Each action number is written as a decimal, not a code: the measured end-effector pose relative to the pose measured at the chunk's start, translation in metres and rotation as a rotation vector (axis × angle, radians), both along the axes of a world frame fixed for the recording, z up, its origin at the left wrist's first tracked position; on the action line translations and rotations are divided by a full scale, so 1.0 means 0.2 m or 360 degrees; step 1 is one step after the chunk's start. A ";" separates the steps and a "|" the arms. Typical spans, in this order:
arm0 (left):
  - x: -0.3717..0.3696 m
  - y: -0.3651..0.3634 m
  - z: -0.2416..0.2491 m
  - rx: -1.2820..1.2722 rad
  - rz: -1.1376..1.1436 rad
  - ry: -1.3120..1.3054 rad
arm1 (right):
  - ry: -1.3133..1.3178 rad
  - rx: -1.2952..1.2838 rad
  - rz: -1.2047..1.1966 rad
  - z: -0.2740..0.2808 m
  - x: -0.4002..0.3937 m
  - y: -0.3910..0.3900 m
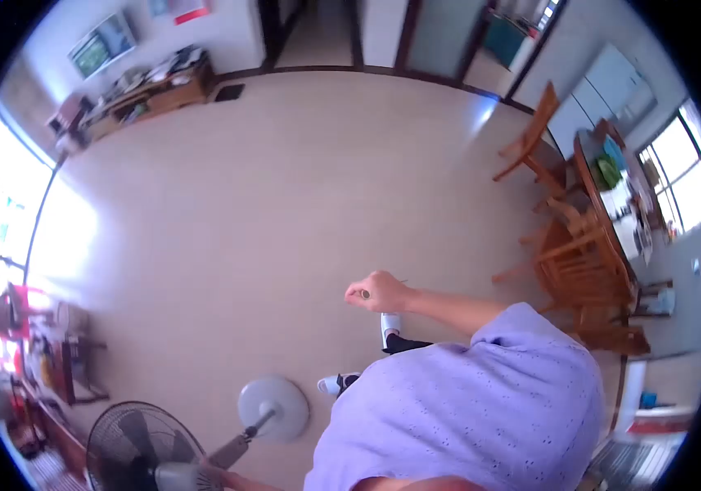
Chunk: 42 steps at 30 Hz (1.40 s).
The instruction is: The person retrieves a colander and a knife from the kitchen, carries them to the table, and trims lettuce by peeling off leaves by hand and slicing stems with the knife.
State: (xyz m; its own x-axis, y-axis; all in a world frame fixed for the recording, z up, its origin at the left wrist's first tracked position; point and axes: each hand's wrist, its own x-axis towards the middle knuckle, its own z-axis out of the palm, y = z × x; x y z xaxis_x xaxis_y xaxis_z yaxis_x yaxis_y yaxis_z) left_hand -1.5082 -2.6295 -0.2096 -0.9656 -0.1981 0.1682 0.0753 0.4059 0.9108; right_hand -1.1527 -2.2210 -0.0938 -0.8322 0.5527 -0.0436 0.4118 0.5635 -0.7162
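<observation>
My right hand [379, 293] is closed in front of my body, above the floor. It holds what looks like a small screwdriver [365, 294]: a round, dark and yellowish end shows at the fist, and a thin shaft sticks out on the other side. At the bottom left, my left hand [221, 477] grips the stand fan [182, 475] by its neck, close behind the grey motor housing; part of that hand is hidden. The fan's round grey base [272, 409] is on the floor, and its dark wire cage [131, 442] faces left.
Wooden chairs [583, 262] and a table [592, 184] with things on it stand at the right. A low wooden cabinet [166, 94] is along the far left wall. By the bright window at the left are a pink chair [11, 311] and clutter. Tiled floor [285, 188] spreads ahead.
</observation>
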 end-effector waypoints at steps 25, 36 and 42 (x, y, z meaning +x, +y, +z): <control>1.21 2.45 0.47 -0.0349 -0.2220 -0.0202 | 0.0142 -0.0007 -0.2050 -0.13 2.13 0.70; 1.90 3.48 0.08 -0.0475 -0.3245 -0.0003 | -0.0067 0.0274 -0.2306 -0.15 2.23 0.29; 2.11 3.76 -0.12 -0.0572 -0.3387 0.0116 | -0.0159 0.0295 -0.2405 -0.23 2.31 0.17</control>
State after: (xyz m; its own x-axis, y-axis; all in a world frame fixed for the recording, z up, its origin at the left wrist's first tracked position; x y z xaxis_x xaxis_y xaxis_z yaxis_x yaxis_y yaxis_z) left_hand -1.0870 -1.8774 -0.2336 0.3815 0.9241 -0.0211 0.5485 -0.2079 0.8099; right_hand -0.6903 -2.1875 -0.1391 0.5015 0.8594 0.0995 0.7066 -0.3405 -0.6202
